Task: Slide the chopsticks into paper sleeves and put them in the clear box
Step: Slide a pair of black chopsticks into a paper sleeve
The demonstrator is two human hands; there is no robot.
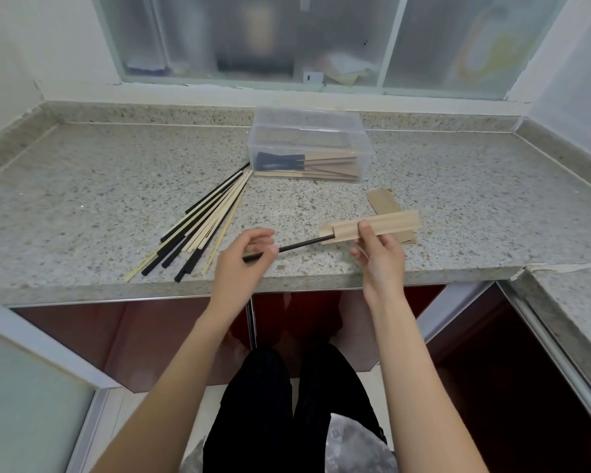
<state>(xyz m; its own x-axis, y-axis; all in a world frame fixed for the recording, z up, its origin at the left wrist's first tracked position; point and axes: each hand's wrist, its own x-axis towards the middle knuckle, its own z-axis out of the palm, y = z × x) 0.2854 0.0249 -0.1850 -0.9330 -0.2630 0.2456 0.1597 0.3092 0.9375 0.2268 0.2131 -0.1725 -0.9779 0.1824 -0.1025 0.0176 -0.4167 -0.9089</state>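
Black chopstick (289, 248) runs between your two hands, its long axis going from lower left up to the right, and that line is what the push depends on. Your left hand (244, 264) pinches its thick end between thumb and fingertips, the other fingers loosely curled above it. Your right hand (377, 256) holds the sleeve (372, 227) up off the counter (99, 186), thumb pressed on its front face and fingers behind. The sleeve's open mouth faces left, toward the stick, and the tip is already just inside that mouth. Most of the shaft is outside. Sleeve and stick lie nearly in one line, so judge the push as straight along the shaft, left hand driving right while the right hand keeps the paper steady; a slight tilt could snag the tip on the paper fold.

More flat sleeves (386, 203) lie on the counter just behind your right hand. Loose sticks (202, 223), black and pale wood, lie fanned to the left, nearer your left hand. Beyond them stands the box (309, 145), lid off, already holding several sleeved sets lying flat with dark ends to the left. It sits nearer your right hand.
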